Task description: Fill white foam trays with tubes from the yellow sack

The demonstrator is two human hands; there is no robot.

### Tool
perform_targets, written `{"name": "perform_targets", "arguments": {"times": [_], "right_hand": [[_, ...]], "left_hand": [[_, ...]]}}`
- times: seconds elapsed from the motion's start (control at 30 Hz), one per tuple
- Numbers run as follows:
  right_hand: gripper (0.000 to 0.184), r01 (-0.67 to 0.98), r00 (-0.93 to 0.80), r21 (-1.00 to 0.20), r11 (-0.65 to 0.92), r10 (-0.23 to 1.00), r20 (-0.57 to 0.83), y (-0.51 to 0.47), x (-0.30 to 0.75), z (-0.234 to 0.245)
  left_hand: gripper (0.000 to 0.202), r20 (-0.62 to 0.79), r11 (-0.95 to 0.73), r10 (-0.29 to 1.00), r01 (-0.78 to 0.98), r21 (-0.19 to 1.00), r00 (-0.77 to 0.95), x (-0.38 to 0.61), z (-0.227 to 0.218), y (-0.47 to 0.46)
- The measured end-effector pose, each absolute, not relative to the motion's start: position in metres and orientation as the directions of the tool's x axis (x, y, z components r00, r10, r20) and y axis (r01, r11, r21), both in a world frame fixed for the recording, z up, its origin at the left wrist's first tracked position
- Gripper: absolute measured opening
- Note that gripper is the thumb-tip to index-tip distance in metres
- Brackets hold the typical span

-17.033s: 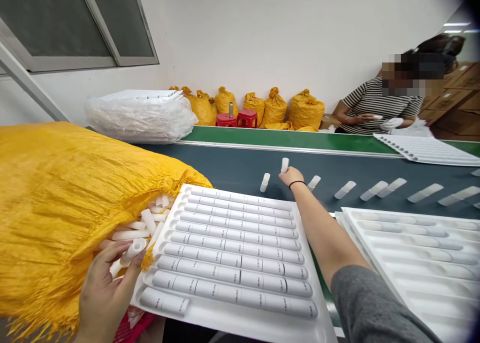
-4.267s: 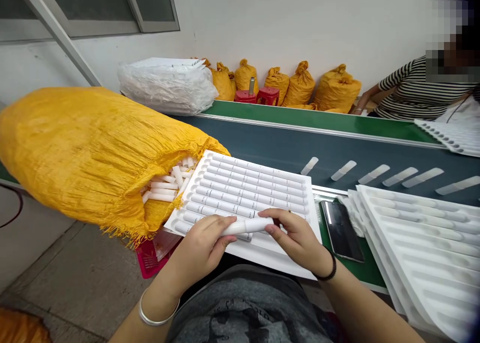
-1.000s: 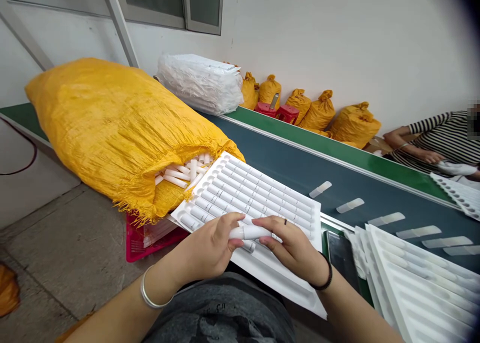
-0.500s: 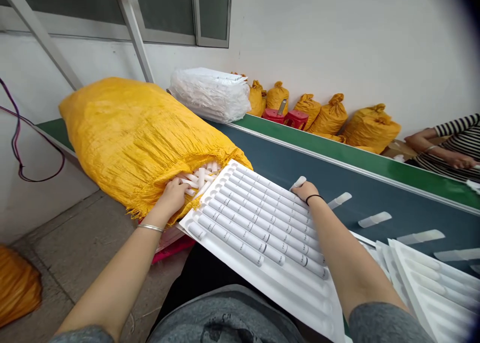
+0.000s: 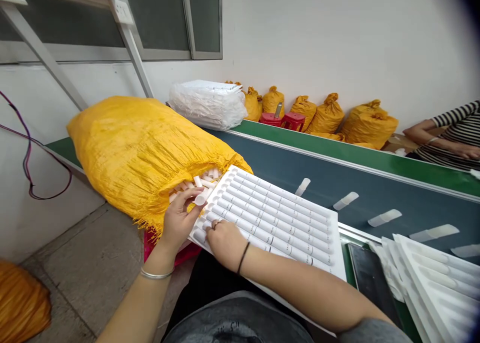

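Note:
My left hand (image 5: 181, 218) pinches a short white tube (image 5: 202, 197), its open end facing me, between thumb and fingers. It is just outside the mouth of a yellow woven sack (image 5: 150, 153), where loose white tubes (image 5: 198, 181) show. My right hand (image 5: 227, 244) is closed over the near left part of a white tray (image 5: 332, 218), its curled fingers on a labelled white tube (image 5: 207, 225) lying there. Parallel rows of labelled tubes lie in the tray's grooves; my right hand and forearm hide part of the near rows.
On the conveyor belt (image 5: 281, 168) several translucent white tubes (image 5: 347, 200) lie spaced apart. Stacked trays (image 5: 431, 278) and a dark flat object (image 5: 369, 278) are at right. A plastic-wrapped bundle (image 5: 208, 105) stands behind. Across the belt sits a person in a striped sleeve (image 5: 455, 117).
My right hand has moved left from the belt side onto the tray's near left part, leaving a translucent tube on the belt. My left hand has drawn a white tube from the sack's mouth.

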State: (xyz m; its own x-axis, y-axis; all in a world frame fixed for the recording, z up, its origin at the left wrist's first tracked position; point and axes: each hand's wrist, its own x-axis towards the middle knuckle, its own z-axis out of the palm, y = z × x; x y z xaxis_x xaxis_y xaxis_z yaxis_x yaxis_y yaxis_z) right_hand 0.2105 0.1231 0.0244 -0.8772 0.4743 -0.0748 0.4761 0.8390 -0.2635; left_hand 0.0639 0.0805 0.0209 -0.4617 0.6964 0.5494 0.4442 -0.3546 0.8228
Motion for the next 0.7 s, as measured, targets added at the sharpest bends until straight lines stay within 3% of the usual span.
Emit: {"name": "perform_targets", "arguments": {"times": [0.1, 0.2, 0.27, 0.33, 0.43, 0.53, 0.7], "right_hand": [[0.022, 0.414, -0.905, -0.268, 0.870, 0.426, -0.015, 0.098, 0.188, 0.009], [0.016, 0.411, -0.892, -0.302, 0.860, 0.448, 0.062, 0.105, 0.196, 0.011], [0.018, 0.432, -0.864, -0.339, 0.835, 0.492, 0.111, 0.118, 0.213, 0.019], [0.022, 0.403, -0.812, -0.478, 0.780, 0.546, 0.207, 0.133, 0.236, 0.030], [0.023, 0.181, -0.710, -0.688, 0.703, 0.577, 0.404, 0.150, 0.270, 0.046], [0.027, 0.044, -0.667, -0.656, 0.753, 0.511, 0.542, 0.161, 0.297, 0.057], [0.035, -0.041, -0.682, -0.613, 0.789, 0.426, 0.594, 0.170, 0.323, 0.061]], "left_hand": [[0.033, 0.389, -0.425, 0.672, 0.101, 0.899, -0.630, 0.069, 0.028, 0.067], [0.049, 0.208, -0.461, 0.662, -0.172, 0.871, -0.720, 0.065, 0.034, 0.053], [0.050, 0.126, -0.459, 0.660, -0.266, 0.848, -0.740, 0.064, 0.038, 0.047], [0.042, 0.073, -0.436, 0.672, -0.314, 0.843, -0.737, 0.069, 0.040, 0.045], [0.036, 0.011, -0.338, 0.741, -0.359, 0.870, -0.672, 0.085, 0.040, 0.045], [0.037, -0.025, -0.216, 0.828, -0.359, 0.908, -0.560, 0.101, 0.038, 0.045], [0.039, -0.022, -0.077, 0.920, -0.236, 0.969, -0.390, 0.112, 0.041, 0.044]]}}
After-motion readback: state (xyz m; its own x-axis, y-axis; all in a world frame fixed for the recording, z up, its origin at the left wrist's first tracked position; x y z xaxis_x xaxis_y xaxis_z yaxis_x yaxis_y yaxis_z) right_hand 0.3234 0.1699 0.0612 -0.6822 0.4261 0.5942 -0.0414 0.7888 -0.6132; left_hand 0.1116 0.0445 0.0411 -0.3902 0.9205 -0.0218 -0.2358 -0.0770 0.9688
